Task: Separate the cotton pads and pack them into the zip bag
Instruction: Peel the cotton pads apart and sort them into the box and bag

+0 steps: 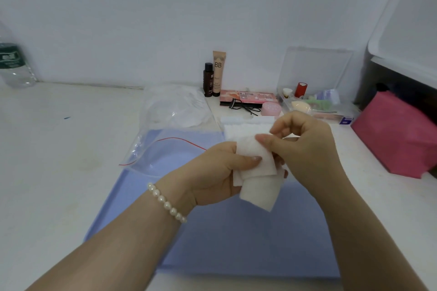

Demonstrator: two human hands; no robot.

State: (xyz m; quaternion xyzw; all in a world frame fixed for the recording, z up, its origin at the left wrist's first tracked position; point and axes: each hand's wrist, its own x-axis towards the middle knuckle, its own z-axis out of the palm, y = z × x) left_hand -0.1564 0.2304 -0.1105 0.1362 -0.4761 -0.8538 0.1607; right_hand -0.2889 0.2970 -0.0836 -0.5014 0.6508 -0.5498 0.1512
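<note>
My left hand (212, 170) grips a small stack of white square cotton pads (259, 184), thumb pressed on the top one. My right hand (305, 144) pinches the upper corner of the top pad between fingertips. Both hands hover over a blue mat (236, 238). A clear zip bag (163, 149) with a red seal line lies flat at the mat's far left corner, its mouth facing my hands. A strip of joined white cotton pads (246, 125) lies on the table just behind my hands.
A crumpled clear plastic bag (175, 106) lies behind the zip bag. Bottles, a BB tube (218, 73), a palette and a clear box of cosmetics (314, 99) line the wall. A pink pouch (399, 134) sits right; a water bottle (14, 64) stands far left.
</note>
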